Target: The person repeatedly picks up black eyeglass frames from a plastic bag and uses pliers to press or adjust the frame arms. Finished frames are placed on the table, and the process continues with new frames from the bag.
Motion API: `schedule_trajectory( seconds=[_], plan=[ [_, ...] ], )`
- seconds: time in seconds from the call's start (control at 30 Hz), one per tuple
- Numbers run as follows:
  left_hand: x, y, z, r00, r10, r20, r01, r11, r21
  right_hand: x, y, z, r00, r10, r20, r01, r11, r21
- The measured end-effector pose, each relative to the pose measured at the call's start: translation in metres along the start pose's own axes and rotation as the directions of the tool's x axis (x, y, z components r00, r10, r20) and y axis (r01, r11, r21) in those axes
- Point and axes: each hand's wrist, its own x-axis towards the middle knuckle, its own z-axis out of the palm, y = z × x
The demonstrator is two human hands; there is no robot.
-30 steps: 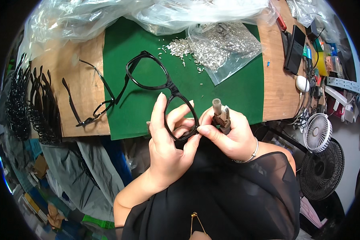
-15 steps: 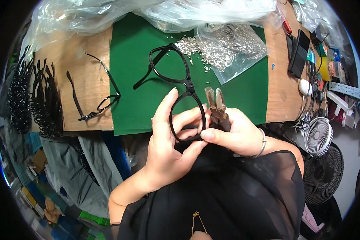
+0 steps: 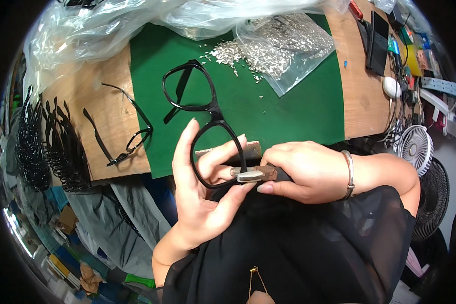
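Between its thumb and fingers, my left hand grips a black eyeglass frame by its nearer rim, with no lenses to be seen in it. The farther rim and a folded-back temple arm reach over the green mat. My right hand is closed round a pair of pliers, whose handles it mostly hides. The pliers' pale jaws touch the frame's outer corner at the near rim, close to my left fingertips; what lies between them is too small to make out.
A green mat covers the wooden table. On it lies a clear bag of small silvery pieces, some spilled. Another black eyeglass frame and bunches of black frames are at left. A phone and fans are at right.
The pliers have swung from pointing away to pointing left, their jaws now at the frame's rim. Both hands and the eyeglass frame have shifted; my right thumb has left the rim.
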Motion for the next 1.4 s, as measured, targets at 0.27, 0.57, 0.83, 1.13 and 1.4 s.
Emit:
schedule_trajectory(
  seconds=[0.27,0.57,0.83,1.13,1.4],
  plan=[
    [0.002,-0.010,-0.002,0.994,-0.094,0.064,0.091,0.995,0.050,0.004,0.002,-0.004,0.984,0.161,0.072,-0.145,0.972,-0.184],
    [-0.005,-0.022,-0.010,0.999,0.015,0.034,-0.015,1.000,0.010,-0.013,0.046,0.003,0.962,0.120,-0.246,-0.135,0.990,-0.047],
    [-0.023,-0.028,0.000,0.993,-0.091,-0.069,0.083,0.990,-0.115,0.030,0.078,0.017,0.823,0.064,-0.564,-0.282,0.908,-0.309],
    [-0.011,-0.019,-0.014,0.934,-0.350,0.070,0.351,0.863,-0.364,0.039,0.072,0.018,0.764,0.120,-0.634,-0.347,0.905,-0.247],
    [-0.020,-0.039,0.001,0.962,-0.273,-0.002,0.270,0.955,-0.120,0.036,0.060,0.025,0.794,0.053,-0.605,-0.174,0.974,-0.143]
  ],
)
